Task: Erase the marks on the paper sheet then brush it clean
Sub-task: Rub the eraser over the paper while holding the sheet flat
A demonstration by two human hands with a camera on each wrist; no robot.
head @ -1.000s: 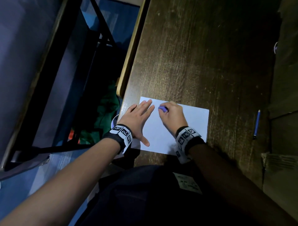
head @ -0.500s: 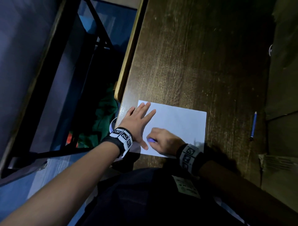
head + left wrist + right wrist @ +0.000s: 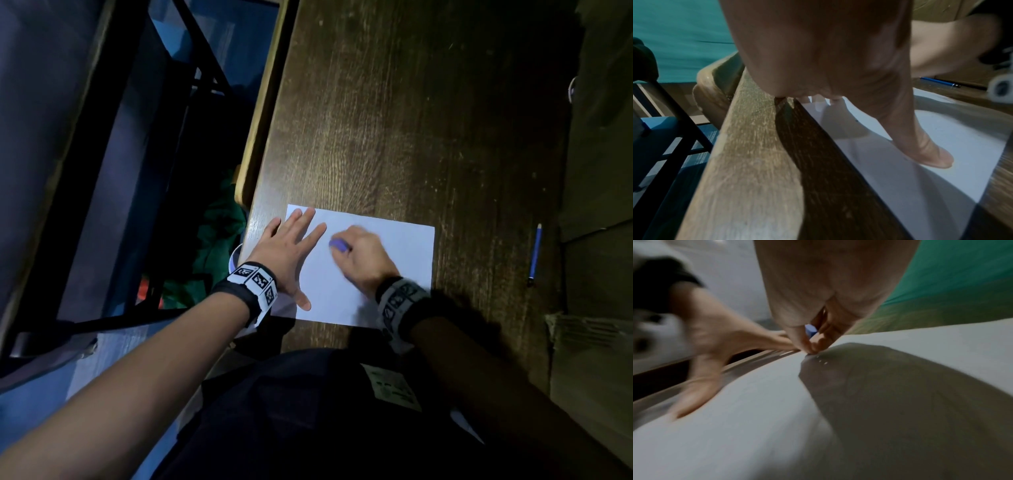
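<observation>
Your paper sheet (image 3: 383, 274) lies flat on the dark wooden desk (image 3: 411, 120), w/ its left edge right by the desk's left rim and its near edge close to the desk's near edge.

Your left hand (image 3: 287, 253) is spread flat, fingers straight, pressing down on the sheet's left part; thumb (image 3: 929, 154) is splayed toward the sheet's near side, tip flat on the paper. It has nothing in its grasp. The palm sits partly over the sheet's left edge and the desk strip beside it.

Your right hand (image 3: 363, 257) is curled, pinching a small purple-blue eraser (image 3: 339, 245) btwn thumb and fingers. In the right wrist view the eraser (image 3: 810, 331) peeks out btwn the fingertips, which meet the paper at the contact spot; whether the eraser itself touches the sheet I can't tell, too blurred. That hand is over the sheet's middle, just right of your left fingertips, close but apart. A few tiny pale specks (image 3: 821, 361) lie on the paper right by the fingertips. Can't make out any marks on the sheet.

A blue pencil (image 3: 534, 255) lies on the desk well right of the sheet, roughly parallel to the sheet's right edge. Both wrists wear bands w/ black-white tags (image 3: 257, 281).
</observation>
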